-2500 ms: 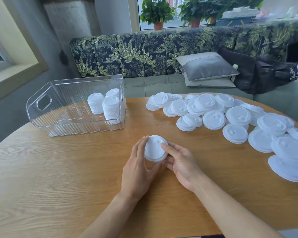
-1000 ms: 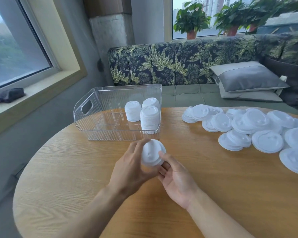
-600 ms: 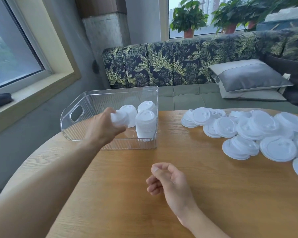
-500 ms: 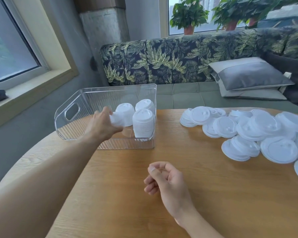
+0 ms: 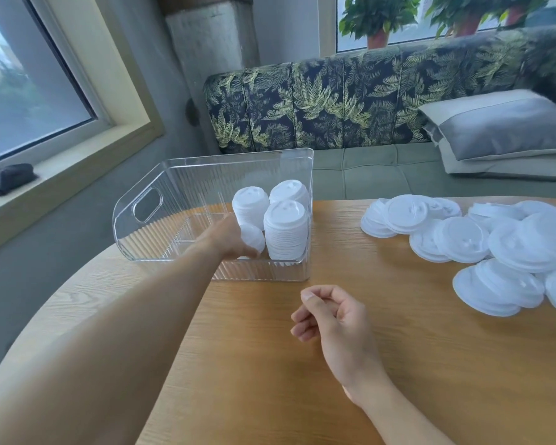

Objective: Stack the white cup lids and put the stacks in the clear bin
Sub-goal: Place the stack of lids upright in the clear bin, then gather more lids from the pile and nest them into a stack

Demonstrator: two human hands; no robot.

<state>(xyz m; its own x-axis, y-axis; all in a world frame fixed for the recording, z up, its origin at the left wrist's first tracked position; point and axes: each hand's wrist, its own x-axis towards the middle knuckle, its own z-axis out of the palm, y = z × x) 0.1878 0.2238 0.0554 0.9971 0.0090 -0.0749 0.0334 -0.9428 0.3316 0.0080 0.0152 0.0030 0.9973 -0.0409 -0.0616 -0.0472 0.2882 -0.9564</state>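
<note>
Left hand (image 5: 227, 240) grips a short lid stack (image 5: 252, 239) inside the clear bin (image 5: 148, 207), just left of three standing stacks (image 5: 284, 229). Right hand (image 5: 333, 316), loosely curled and empty, lies nearer the loose lids (image 5: 495, 245) at frame right.

A round light-wood desk (image 5: 270, 364) is seen across the lower frame. Behind it, at upper right, a dark leaf-patterned fabric sofa (image 5: 334, 101) is set, with a grey rectangular cushion (image 5: 507, 126) laid on its seat. A dark soft pouch (image 5: 7, 179) is placed on the windowsill at left.
</note>
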